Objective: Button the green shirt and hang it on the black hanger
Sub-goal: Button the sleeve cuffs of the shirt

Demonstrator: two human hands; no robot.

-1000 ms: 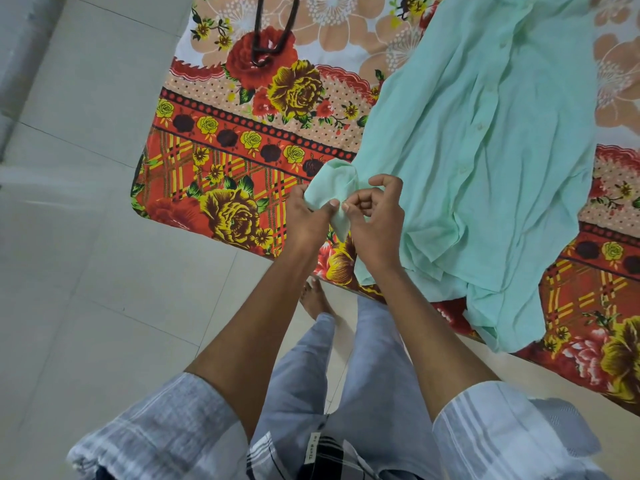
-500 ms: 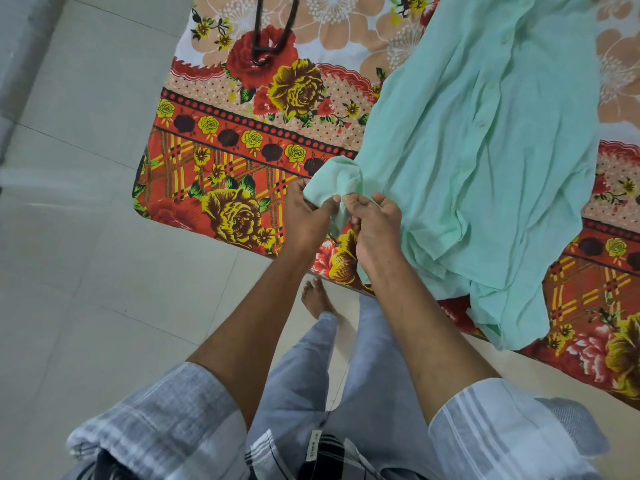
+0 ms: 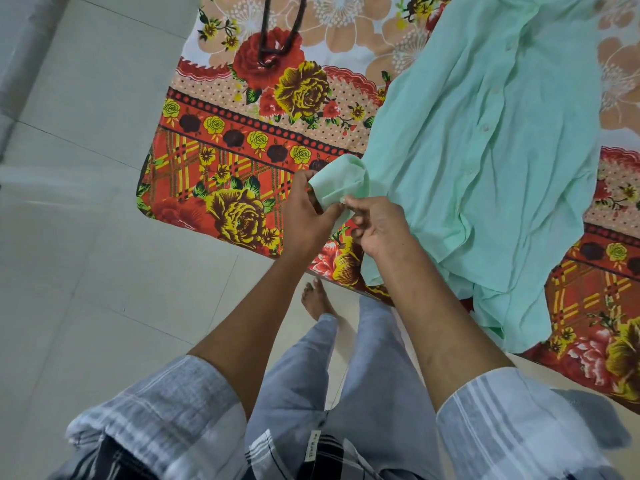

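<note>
Green shirt (image 3: 485,161) lies spread front-up on a floral bedsheet (image 3: 242,140), its hem hanging over the sheet's near edge. Button placket runs down the shirt's middle; several small buttons visible along it.

Shirt cuff (image 3: 337,181), at the end of the sleeve on the shirt's left side, is lifted off the sheet and held between both hands just left of the shirt body.

Left hand (image 3: 306,216): grip pressed together, thumb and fingers pinching the cuff's lower edge.

Right hand (image 3: 379,226): grip pinching the same cuff edge from the shirt side, fingertips touching those of the left hand. Cannot tell whether the cuff button is through its hole.

Black hanger (image 3: 277,39) lies on the sheet well left of the shirt, apart from it, partly cut off by the top of the view.

Person stands on a tiled floor (image 3: 86,271) at the sheet's near edge, 1 bare foot (image 3: 315,299) showing.
</note>
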